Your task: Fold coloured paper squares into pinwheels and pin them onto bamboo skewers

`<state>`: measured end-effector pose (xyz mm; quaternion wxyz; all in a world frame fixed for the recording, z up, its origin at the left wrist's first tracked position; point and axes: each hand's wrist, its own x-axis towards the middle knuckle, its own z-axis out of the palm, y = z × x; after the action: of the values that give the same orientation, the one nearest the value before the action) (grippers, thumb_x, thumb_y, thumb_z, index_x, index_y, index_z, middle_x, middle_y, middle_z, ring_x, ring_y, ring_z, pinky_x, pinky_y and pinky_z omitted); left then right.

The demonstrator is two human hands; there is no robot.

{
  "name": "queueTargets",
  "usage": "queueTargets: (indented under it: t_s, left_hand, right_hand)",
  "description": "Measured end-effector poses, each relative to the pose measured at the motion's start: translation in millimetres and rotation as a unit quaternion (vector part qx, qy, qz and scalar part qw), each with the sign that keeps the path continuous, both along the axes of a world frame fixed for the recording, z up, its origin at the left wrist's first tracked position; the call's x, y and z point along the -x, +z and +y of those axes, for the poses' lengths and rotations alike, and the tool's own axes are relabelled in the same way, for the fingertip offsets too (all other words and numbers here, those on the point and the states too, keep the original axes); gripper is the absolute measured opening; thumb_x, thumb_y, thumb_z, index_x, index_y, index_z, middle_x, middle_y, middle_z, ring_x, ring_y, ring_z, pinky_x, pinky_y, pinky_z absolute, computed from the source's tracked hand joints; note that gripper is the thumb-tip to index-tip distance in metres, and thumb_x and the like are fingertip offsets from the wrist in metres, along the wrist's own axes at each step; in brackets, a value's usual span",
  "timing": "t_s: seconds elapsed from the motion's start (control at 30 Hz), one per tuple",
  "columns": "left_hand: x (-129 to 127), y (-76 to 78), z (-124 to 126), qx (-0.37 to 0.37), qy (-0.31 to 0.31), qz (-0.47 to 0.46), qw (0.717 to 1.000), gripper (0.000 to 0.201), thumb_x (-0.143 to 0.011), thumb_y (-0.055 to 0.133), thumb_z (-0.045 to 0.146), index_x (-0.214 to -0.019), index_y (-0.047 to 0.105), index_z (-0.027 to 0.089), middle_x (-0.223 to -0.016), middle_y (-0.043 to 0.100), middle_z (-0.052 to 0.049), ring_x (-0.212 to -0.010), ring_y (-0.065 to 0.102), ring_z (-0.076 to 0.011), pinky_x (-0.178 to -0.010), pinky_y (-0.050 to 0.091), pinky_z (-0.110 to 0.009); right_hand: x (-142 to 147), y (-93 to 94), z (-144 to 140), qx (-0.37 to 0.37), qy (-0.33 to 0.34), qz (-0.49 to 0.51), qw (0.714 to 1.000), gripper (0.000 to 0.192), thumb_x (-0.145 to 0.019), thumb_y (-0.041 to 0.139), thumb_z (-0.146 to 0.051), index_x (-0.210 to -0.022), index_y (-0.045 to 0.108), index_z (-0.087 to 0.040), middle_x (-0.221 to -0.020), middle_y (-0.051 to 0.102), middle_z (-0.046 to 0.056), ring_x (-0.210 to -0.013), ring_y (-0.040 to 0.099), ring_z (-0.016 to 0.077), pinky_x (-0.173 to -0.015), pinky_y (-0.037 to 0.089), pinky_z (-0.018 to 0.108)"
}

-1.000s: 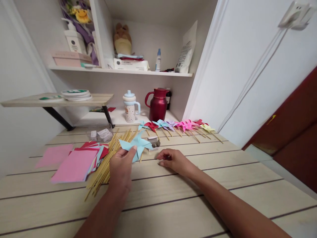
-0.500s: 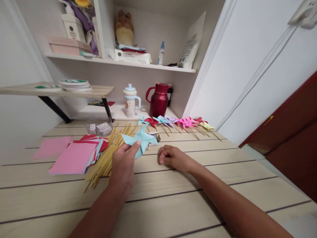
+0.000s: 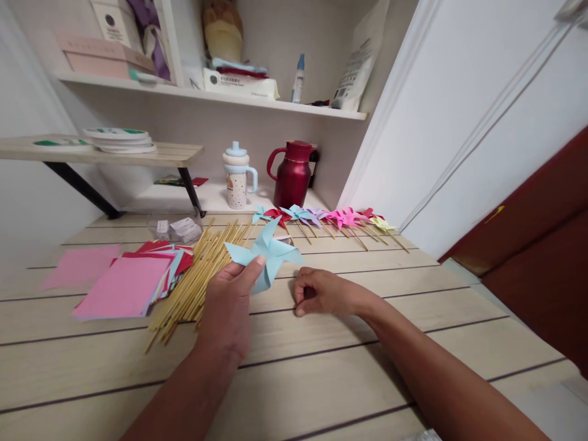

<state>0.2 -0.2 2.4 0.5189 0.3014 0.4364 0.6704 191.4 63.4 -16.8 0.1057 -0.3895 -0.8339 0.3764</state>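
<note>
Near the middle of the table (image 3: 321, 367), the left hand (image 3: 227, 312) holds up a pale blue pinwheel (image 3: 266, 254), thumb pressed on its centre and fingers closed behind it, so the paper wheel stands just above the hand and clear of the wood. The right hand (image 3: 321, 293) rests on the table just right of it, fingers curled in as if pinching something small; what it holds, if anything, cannot be told. By the look of it, the wheel is folded and waits to be fixed to a stick. That would call for a fastener through the centre and one stick from the pile of sticks (image 3: 197, 275), which lies touching the left hand's left side. Further left lies a stack of paper (image 3: 124, 288). Along the far edge lies a row of finished pinwheels (image 3: 331, 219), before a red jug (image 3: 293, 174) and a cup (image 3: 236, 177).
</note>
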Motion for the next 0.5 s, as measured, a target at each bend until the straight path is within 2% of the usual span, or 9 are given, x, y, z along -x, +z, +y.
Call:
queueTargets:
  t_s: [0.17,0.5]
  left_hand:
    - [1,0.3,0,-0.005,-0.006,0.007,1.0,0.036,-0.071,0.077,0.04,-0.095,0.074,0.012,-0.087,0.074,-0.008,-0.089,0.064,-0.0209,-0.09,0.045,-0.036]
    - [3,-0.3,0,0.004,-0.005,-0.005,1.0,0.031,-0.069,0.078,0.034,-0.093,0.074,0.014,-0.085,0.075,-0.006,-0.086,0.066,-0.0207,-0.086,0.046,-0.034]
  right_hand:
    - [0,-0.7,-1,0.006,-0.007,0.017,1.0,0.015,-0.067,0.079,-0.025,-0.072,0.065,-0.019,-0.085,0.055,-0.002,-0.074,0.053,0.0127,-0.066,0.041,0.024]
    - [2,-13.6,5,0.026,-0.027,0.064,0.997,0.007,-0.071,0.073,-0.022,-0.068,0.067,-0.018,-0.067,0.061,-0.002,-0.065,0.055,0.0121,-0.06,0.041,0.022]
